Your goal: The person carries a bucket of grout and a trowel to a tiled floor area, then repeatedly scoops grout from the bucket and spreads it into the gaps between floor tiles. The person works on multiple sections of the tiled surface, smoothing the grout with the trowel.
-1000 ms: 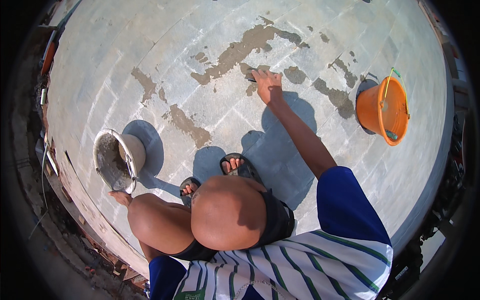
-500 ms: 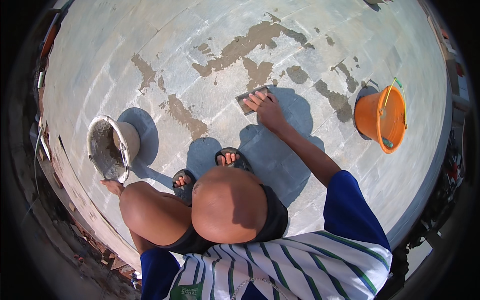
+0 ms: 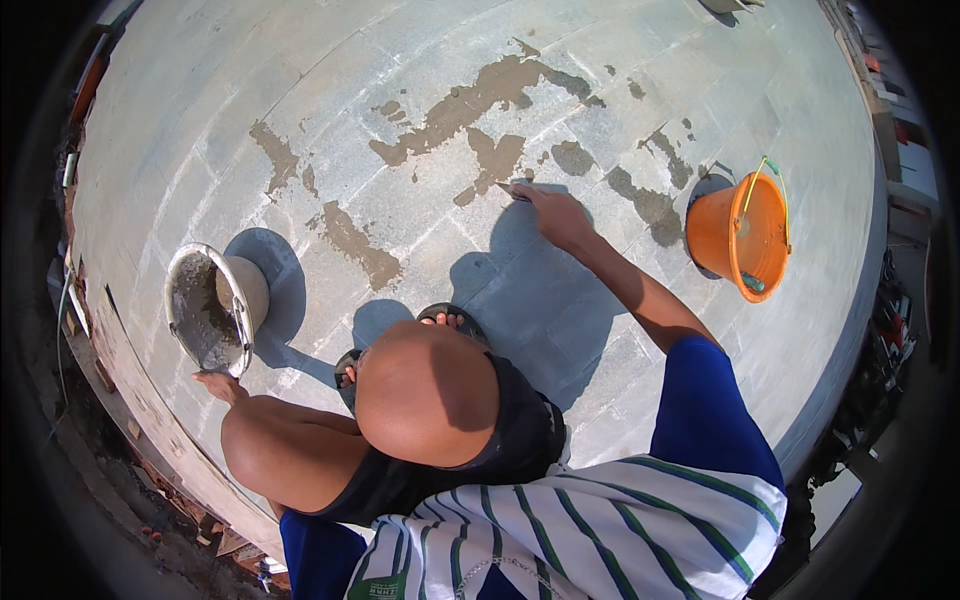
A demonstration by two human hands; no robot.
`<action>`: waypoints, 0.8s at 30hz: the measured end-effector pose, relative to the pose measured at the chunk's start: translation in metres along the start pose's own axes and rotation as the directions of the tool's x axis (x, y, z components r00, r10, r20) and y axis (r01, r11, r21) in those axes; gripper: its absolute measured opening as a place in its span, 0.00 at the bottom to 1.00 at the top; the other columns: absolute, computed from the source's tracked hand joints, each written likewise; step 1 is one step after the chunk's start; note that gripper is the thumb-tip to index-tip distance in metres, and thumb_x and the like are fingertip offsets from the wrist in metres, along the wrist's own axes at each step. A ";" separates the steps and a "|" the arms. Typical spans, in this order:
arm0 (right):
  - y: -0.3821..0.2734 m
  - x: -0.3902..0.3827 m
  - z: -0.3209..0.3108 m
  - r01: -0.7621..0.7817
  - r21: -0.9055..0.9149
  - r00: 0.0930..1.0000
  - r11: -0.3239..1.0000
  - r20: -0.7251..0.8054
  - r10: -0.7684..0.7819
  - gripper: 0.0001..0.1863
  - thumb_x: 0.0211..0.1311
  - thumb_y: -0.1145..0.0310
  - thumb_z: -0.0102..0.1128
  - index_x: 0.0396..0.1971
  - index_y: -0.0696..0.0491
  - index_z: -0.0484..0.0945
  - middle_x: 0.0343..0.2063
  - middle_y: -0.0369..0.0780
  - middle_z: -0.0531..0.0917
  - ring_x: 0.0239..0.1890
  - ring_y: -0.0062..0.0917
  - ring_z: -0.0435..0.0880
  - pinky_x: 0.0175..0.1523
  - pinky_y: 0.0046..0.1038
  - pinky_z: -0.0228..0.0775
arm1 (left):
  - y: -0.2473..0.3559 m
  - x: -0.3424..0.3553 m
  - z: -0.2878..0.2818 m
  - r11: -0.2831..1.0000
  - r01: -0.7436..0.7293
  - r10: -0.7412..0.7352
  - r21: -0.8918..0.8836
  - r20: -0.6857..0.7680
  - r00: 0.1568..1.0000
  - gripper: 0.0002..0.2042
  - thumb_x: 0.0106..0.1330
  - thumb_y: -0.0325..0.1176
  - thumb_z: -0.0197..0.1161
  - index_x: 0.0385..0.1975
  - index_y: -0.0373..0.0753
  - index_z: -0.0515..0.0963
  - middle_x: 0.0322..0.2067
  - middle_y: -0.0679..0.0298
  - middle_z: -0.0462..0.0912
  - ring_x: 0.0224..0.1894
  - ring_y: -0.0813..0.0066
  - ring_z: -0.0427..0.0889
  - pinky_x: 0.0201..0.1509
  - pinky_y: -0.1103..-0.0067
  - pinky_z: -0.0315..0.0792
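My right hand (image 3: 562, 216) is closed around a thin, flat plate (image 3: 517, 190), seen nearly edge-on just above the floor. Beside its tip lies a brown patch of wet mortar (image 3: 493, 158). At the lower left, my left hand (image 3: 218, 385) grips the near rim of a white bucket (image 3: 257, 290). Grey mortar coats the inside of this bucket, and a darker mass sits in it. Part of my left hand's fingers is hidden by the rim.
An orange bucket (image 3: 712, 228) with a yellow-green handle stands to the right, with a green-handled thing inside. More mortar smears (image 3: 360, 245) cross the pale block-paved floor (image 3: 270, 110). My knees and sandalled feet (image 3: 452, 320) are in front of me. Debris borders the left edge.
The flat plate has tilted from lying flat under my right fingers to nearly edge-on. The view has shifted slightly; my left hand stays at the white bucket.
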State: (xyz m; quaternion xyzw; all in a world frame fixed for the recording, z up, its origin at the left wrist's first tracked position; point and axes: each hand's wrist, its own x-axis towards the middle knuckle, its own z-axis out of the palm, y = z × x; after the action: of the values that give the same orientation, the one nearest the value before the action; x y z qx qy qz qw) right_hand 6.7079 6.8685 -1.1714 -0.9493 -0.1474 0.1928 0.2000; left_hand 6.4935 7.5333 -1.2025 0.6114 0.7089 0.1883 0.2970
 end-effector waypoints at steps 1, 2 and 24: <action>0.002 0.011 -0.023 -0.152 0.037 0.987 0.988 -0.044 0.154 0.23 0.55 0.76 0.47 0.53 0.45 0.73 0.43 0.43 0.80 0.48 0.37 0.78 0.51 0.39 0.67 | -0.002 0.005 -0.005 1.000 0.012 -0.012 0.005 -0.015 1.000 0.43 0.63 0.68 0.31 0.55 0.31 0.69 0.55 0.45 0.71 0.56 0.45 0.66 0.61 0.59 0.55; 0.007 0.022 -0.042 -0.300 0.084 0.948 0.950 -0.088 0.307 0.24 0.52 0.77 0.49 0.53 0.46 0.73 0.40 0.46 0.81 0.46 0.40 0.80 0.48 0.39 0.69 | -0.003 0.005 -0.004 1.000 0.017 -0.017 0.010 -0.023 1.000 0.43 0.63 0.68 0.31 0.55 0.31 0.69 0.55 0.45 0.71 0.56 0.45 0.66 0.61 0.59 0.55; 0.111 0.076 -0.053 -0.421 -0.309 0.895 0.853 0.009 0.446 0.18 0.47 0.73 0.52 0.42 0.52 0.75 0.42 0.48 0.81 0.46 0.43 0.79 0.51 0.41 0.71 | -0.018 0.005 0.014 0.991 -0.059 0.064 -0.123 0.036 0.997 0.41 0.68 0.62 0.31 0.55 0.21 0.65 0.54 0.40 0.69 0.54 0.46 0.69 0.59 0.65 0.61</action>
State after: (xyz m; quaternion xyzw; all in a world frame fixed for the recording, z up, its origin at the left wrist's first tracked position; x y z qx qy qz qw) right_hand 6.8203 6.7811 -1.1982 -0.9686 0.0350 0.2460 -0.0007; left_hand 6.4888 7.5340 -1.2255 0.6174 0.6708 0.2282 0.3417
